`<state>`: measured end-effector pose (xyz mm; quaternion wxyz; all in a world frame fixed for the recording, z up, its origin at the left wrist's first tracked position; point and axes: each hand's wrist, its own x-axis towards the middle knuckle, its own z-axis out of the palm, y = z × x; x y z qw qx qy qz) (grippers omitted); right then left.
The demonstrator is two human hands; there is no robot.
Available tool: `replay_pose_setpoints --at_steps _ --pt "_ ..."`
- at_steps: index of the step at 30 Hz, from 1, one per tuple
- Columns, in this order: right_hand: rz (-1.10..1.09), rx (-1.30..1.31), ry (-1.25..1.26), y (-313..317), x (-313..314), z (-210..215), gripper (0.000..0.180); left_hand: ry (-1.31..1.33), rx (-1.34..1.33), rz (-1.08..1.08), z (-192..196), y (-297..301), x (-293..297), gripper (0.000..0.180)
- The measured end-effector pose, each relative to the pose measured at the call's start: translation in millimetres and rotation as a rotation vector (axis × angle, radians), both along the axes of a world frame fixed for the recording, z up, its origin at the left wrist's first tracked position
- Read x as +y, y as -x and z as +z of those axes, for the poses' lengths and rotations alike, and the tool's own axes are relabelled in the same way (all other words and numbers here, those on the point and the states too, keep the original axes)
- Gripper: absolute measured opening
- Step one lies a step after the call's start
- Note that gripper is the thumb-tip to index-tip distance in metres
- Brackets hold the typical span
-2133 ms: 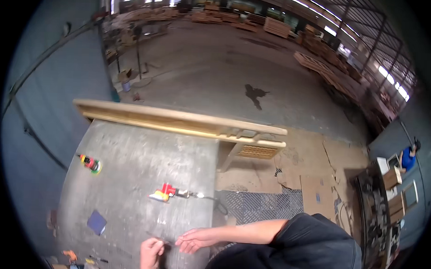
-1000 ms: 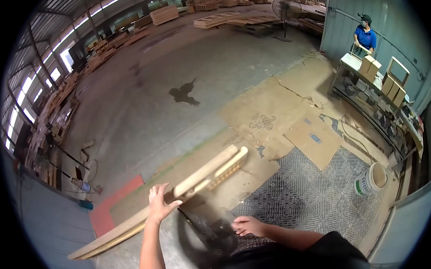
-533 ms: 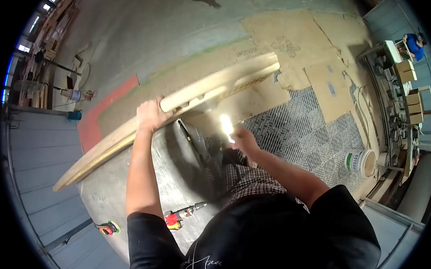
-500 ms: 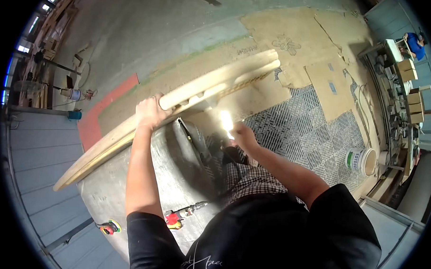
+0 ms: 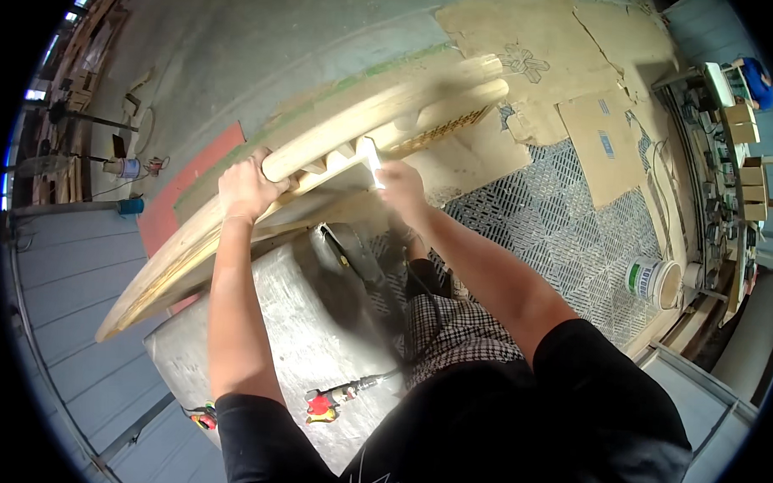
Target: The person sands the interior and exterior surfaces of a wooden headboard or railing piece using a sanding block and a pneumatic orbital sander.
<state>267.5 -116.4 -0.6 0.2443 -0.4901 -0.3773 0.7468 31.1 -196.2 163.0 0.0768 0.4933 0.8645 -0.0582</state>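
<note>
A long, curved pale wooden frame (image 5: 177, 260) slants from lower left to upper right in front of me, with short crosspieces and a lattice strip (image 5: 446, 131). My left hand (image 5: 254, 187) is closed over the end of its upper rail. In my right hand (image 5: 403, 189) is a glowing white stick lamp (image 5: 371, 156), held close to the gap between the rails and lighting the wood. Below the frame is a worn grey-topped bench (image 5: 272, 335). On it lies a red and silver hand tool (image 5: 325, 405) with a dark hose.
A second red tool (image 5: 203, 417) is partly hidden by my left arm. A white bucket (image 5: 655, 282) stands at right on patterned matting (image 5: 549, 226), beside cardboard sheets (image 5: 607, 155). Shelving with boxes (image 5: 744, 126) and a person in blue (image 5: 755, 82) are far right.
My right hand has moved the lit lamp left and up, from beside the frame to its rails. The frame's right end has risen slightly and my left hand has shifted a little left.
</note>
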Motion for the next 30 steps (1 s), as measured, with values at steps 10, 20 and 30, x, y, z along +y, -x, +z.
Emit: replay_pose_setpoints --at_steps 10,20,30 --pt "0.071 -0.078 -0.137 46 34 -11 0.02 -0.029 0.024 -0.021 -3 25 20 0.052" --pt "0.079 -0.21 -0.225 60 42 -17 0.013 -0.03 0.018 -0.004 -2 33 32 0.054" --pt "0.045 -0.22 -0.267 72 37 -35 0.016 -0.041 0.005 -0.005 -4 35 35 0.05"
